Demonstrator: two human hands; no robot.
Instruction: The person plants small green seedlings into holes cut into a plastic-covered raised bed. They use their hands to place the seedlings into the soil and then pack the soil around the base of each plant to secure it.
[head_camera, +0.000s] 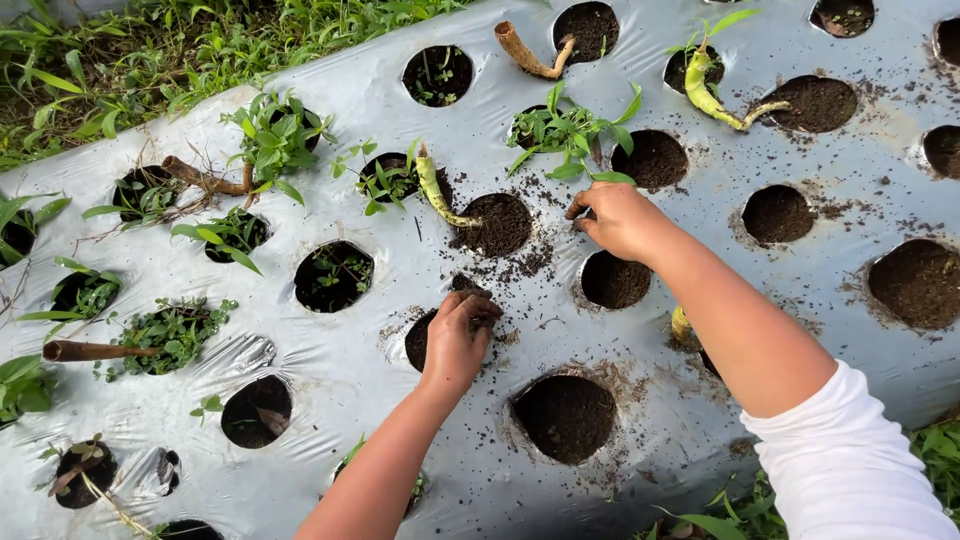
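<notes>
The white sleeve (845, 470) on the right arm lies nearest the camera, at the lower right. From it the right hand (620, 220) reaches out over the silver plastic sheet (350, 100) that covers the planting bed, its grip curled narrow on the sheet, fingertips pinched at the near rim of a soil-filled hole (650, 160); whether it holds anything I cannot tell. Just beyond that grip stands a leafy green plant (570, 135).

The left hand (458, 335) lies palm down on a smaller hole (420, 340), its grip closed over a clump of dark soil (470, 290), with crumbs scattered on the sheet beyond the fingers. By the look of it, the step in hand is pressing or clearing soil at these holes; the next move would call for a firm pinch without tearing the sheet's cut edge.

Between the two grips lies bare sheet, open room. Beyond the left grip a pale green cutting (435, 190) leans from another hole. Nearer than both, a big open hole (565, 415) gapes.
</notes>
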